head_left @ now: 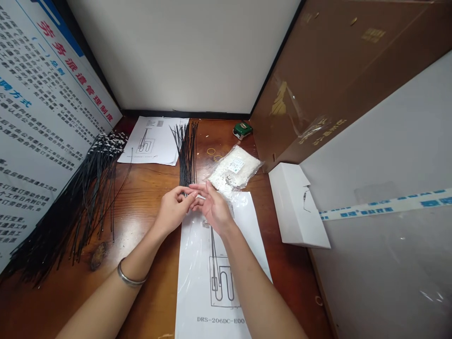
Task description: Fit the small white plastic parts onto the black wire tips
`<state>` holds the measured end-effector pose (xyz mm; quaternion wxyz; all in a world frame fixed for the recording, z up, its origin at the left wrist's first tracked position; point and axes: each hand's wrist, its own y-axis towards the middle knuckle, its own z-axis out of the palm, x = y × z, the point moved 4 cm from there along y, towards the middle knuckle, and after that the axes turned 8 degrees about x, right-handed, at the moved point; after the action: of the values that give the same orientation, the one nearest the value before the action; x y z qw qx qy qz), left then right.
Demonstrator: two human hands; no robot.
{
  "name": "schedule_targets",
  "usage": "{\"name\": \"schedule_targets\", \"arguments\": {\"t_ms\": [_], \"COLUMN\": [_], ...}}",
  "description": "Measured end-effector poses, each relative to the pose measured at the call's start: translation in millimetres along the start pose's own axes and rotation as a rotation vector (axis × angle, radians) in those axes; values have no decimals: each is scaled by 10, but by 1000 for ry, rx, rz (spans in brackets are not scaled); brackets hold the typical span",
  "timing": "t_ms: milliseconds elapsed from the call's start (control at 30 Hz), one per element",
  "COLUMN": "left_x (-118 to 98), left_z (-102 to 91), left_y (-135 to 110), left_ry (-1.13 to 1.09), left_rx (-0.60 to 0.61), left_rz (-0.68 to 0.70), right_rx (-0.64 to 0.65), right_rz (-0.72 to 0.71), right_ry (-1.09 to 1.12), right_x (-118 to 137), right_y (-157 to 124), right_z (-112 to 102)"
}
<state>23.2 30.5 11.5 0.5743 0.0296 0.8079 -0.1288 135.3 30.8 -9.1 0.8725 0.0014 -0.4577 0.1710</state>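
Observation:
My left hand [173,208] and my right hand [218,210] meet over the top end of a printed drawing sheet [192,268]. The left thumb and fingers are pinched together at the right fingertips. Curled fingers and a raised thumb show on the right hand. Whatever sits between the fingertips is too small or hidden to name. Just beyond the left hand lies a bundle of thin black wires [187,155]. A clear bag of small white parts [237,165] rests beyond the right hand, with some white pieces at its near corner.
A large pile of black wires with white ends [90,188] lies on the left. Another drawing sheet [155,136] is behind it. A green tape measure [242,130], rubber bands [211,151], a white box [293,207] and a brown carton [318,70] stand towards the right.

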Motion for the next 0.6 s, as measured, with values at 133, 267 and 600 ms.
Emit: {"name": "schedule_targets", "arguments": {"t_ms": [133,267,600], "left_x": [75,16,62], "left_z": [-4,16,111], "left_y": [-1,-39,-35], "left_ry": [-152,-196,-400], "left_rx": [-25,4,149], "left_rz": [-51,-24,-22], "right_rx": [-460,-855,-697], "right_rz": [-285,-310,-48], "right_ry": [-438,-1050,-1411], "right_x": [280,574,562], "right_y": [-122,-322,-214], "right_z": [-325,-704,-808]}}
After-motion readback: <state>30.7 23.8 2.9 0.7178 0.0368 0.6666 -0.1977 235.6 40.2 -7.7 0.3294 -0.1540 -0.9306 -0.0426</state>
